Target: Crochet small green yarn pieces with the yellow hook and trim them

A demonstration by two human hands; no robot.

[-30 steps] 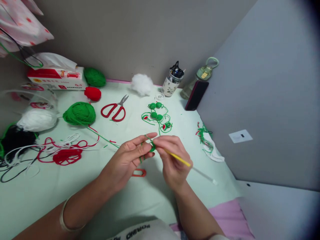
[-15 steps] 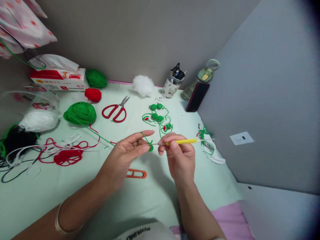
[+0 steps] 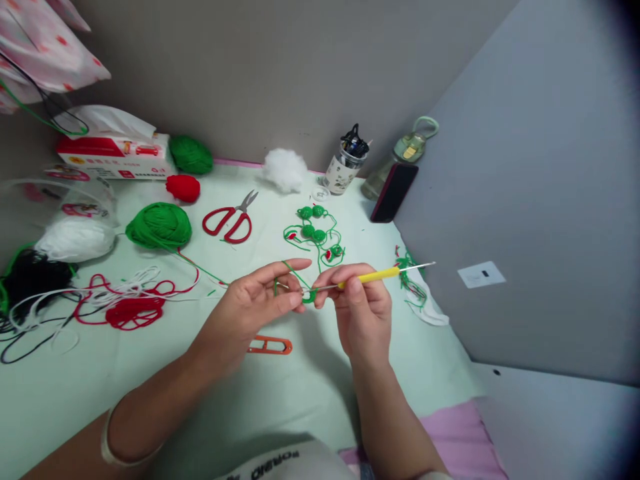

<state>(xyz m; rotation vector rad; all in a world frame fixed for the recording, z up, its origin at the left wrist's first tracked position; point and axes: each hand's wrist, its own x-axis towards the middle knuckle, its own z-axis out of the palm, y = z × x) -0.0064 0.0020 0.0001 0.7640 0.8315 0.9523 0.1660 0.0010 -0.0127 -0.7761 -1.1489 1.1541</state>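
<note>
Between thumb and fingertips, my right hand (image 3: pixel 363 310) grips a crochet hook (image 3: pixel 373 276) by its yellow handle. Its thin metal shaft points left, at a small piece of green crochet (image 3: pixel 309 295). My left hand (image 3: pixel 263 293) is beside that piece, thumb and fingers closed near its left edge. A strand of green yarn passes over the raised left index finger and down to the crochet. From the green yarn ball (image 3: pixel 160 225) a strand runs across the table towards my left hand. Finished-looking green crochet balls (image 3: pixel 314 233) with loose tails lie beyond my hands.
Red-handled scissors (image 3: pixel 231 218) lie behind my left hand, an orange tool (image 3: pixel 273 345) below it. White stuffing (image 3: pixel 286 171), a pen jar (image 3: pixel 345 167), a bottle (image 3: pixel 387 167) and a phone (image 3: pixel 395 193) line the back. Red yarn (image 3: pixel 135 312) tangles at left.
The crochet piece has shifted slightly right. The hook has tilted, its right end higher, and the yarn from my left index finger stretches in a longer slanting line to the piece.
</note>
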